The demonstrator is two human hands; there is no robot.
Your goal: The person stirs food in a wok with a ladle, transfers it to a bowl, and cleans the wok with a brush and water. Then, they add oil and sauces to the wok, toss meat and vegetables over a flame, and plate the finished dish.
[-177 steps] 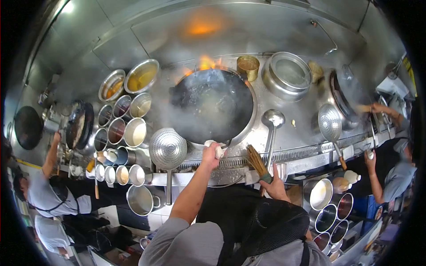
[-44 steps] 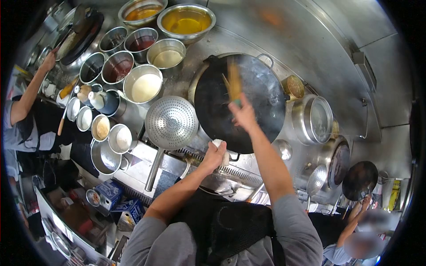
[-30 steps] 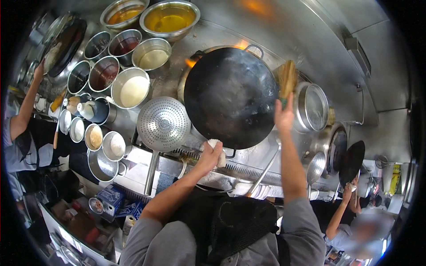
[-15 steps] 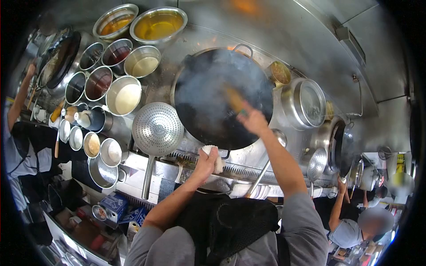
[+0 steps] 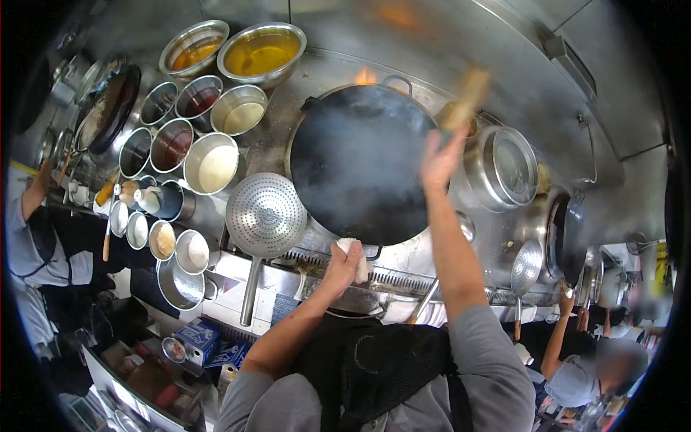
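The left hand point(image 5: 344, 261) grips a white cloth point(image 5: 358, 253) on the wok point(image 5: 360, 165) handle, while the raised right hand point(image 5: 440, 155) clasps a bamboo brush point(image 5: 464, 101).

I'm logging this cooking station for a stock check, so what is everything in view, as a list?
wok: one, black, on the burner at centre, a flame behind it
perforated skimmer: one, silver, left of the wok
steel containers: many, silver, left of the skimmer, holding sauces
lidded pot: one, silver, right of the wok
co-workers: two, at the far left and right
left hand: grips the wok handle through a white cloth
right hand: raises a bamboo brush
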